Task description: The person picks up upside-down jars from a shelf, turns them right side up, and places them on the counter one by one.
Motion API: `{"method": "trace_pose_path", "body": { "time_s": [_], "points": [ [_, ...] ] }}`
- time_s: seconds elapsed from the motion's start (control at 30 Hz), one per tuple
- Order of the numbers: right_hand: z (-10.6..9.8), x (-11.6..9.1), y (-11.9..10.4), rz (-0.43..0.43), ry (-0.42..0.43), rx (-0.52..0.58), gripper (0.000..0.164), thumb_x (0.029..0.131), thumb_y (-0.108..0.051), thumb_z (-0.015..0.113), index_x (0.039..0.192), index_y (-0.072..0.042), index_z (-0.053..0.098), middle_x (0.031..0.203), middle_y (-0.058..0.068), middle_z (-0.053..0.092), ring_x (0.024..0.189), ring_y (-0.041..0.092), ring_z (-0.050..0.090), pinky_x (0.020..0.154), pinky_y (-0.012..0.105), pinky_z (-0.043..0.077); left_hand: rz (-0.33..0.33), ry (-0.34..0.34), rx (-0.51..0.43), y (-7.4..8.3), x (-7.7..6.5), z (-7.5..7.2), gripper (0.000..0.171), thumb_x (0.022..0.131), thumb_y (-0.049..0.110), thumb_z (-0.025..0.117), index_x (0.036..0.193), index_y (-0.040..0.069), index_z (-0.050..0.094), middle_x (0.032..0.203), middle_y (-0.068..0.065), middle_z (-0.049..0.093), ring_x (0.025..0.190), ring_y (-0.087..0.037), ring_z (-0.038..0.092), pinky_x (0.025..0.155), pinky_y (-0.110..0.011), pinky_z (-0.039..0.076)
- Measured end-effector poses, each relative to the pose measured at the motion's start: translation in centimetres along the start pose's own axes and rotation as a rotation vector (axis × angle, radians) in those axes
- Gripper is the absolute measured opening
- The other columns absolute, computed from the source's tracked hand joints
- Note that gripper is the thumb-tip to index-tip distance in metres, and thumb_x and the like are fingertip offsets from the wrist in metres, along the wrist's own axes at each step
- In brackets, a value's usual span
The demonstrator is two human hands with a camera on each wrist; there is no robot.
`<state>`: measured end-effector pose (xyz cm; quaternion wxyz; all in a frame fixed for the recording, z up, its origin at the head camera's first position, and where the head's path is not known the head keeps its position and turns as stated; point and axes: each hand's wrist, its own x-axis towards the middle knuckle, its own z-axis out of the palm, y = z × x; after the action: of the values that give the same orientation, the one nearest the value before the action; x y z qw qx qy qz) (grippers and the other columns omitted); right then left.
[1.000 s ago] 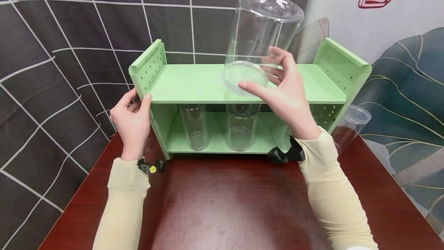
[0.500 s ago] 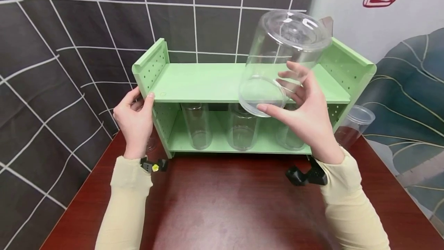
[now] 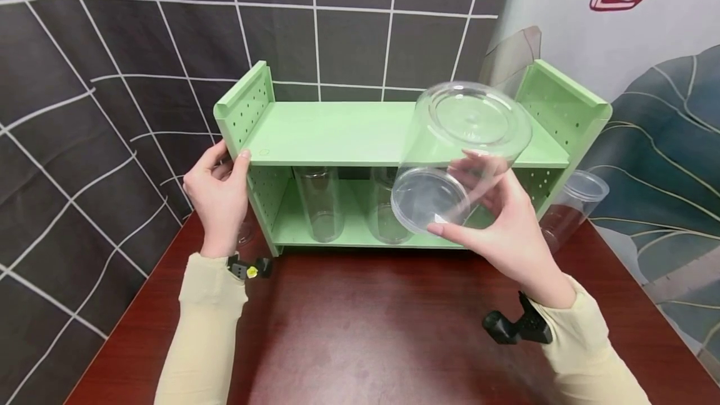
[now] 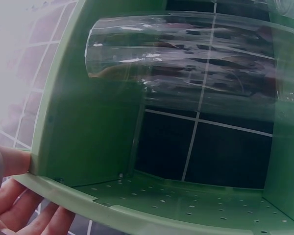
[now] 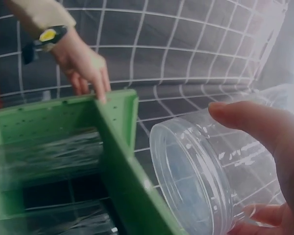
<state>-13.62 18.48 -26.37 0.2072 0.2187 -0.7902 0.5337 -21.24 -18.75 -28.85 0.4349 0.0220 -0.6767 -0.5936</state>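
My right hand (image 3: 500,217) grips a large clear plastic jar (image 3: 469,142) in front of the green shelf's right half. The jar is tilted, its base up and its lidded end low; in the right wrist view a cloudy lid (image 5: 179,181) faces the camera. My left hand (image 3: 216,199) holds the front edge of the green shelf (image 3: 332,133) at its left side panel, thumb in front and fingers wrapped behind. Inside on the lower level, a slim clear jar (image 3: 319,205) stands at left, with a wider one (image 3: 388,214) near the middle, partly covered by the held jar.
A lidded clear jar (image 3: 576,199) stands right of the shelf on the red-brown table (image 3: 349,324). Another clear container (image 3: 245,232) shows faintly beside the left panel. Behind hangs dark cloth (image 3: 354,42) with white grid lines.
My right hand has brought the jar down and to the right, from above the top board to in front of it, tipping its base further toward the head camera. My left hand keeps its hold.
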Motion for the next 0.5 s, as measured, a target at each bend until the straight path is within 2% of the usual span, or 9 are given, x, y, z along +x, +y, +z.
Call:
{"method": "trace_pose_path", "body": {
  "time_s": [0.13, 0.37, 0.5],
  "points": [
    [0.0, -1.0, 1.0, -0.008, -0.050, -0.002, 0.090, 0.062, 0.003, 0.096, 0.139, -0.011, 0.053, 0.132, 0.005, 0.059, 0.122, 0.021, 0.059, 0.100, 0.024, 0.046, -0.005, 0.002, 0.005, 0.0, 0.0, 0.0, 0.031, 0.089, 0.010, 0.080, 0.120, 0.006, 0.076, 0.112, -0.005, 0.074, 0.094, -0.019, 0.074, 0.079, -0.025, 0.059],
    [0.0, -2.4, 2.9, -0.022, -0.145, 0.008, 0.093, 0.060, 0.001, 0.098, 0.139, -0.017, 0.052, 0.132, 0.000, 0.060, 0.121, 0.021, 0.060, 0.101, 0.027, 0.047, 0.000, 0.006, 0.005, -0.1, 0.0, 0.0, 0.032, 0.089, 0.010, 0.079, 0.120, 0.007, 0.076, 0.111, -0.005, 0.074, 0.093, -0.017, 0.074, 0.079, -0.024, 0.059],
    [0.1, -3.3, 3.8, -0.009, -0.190, -0.010, 0.074, 0.061, -0.003, 0.098, 0.118, -0.016, 0.054, 0.129, -0.004, 0.061, 0.121, 0.021, 0.059, 0.102, 0.028, 0.046, -0.008, -0.004, -0.014, 0.0, -0.1, 0.0, 0.039, 0.090, 0.010, 0.079, 0.128, 0.008, 0.071, 0.118, -0.008, 0.072, 0.097, -0.018, 0.072, 0.084, -0.026, 0.058]
  ]
}}
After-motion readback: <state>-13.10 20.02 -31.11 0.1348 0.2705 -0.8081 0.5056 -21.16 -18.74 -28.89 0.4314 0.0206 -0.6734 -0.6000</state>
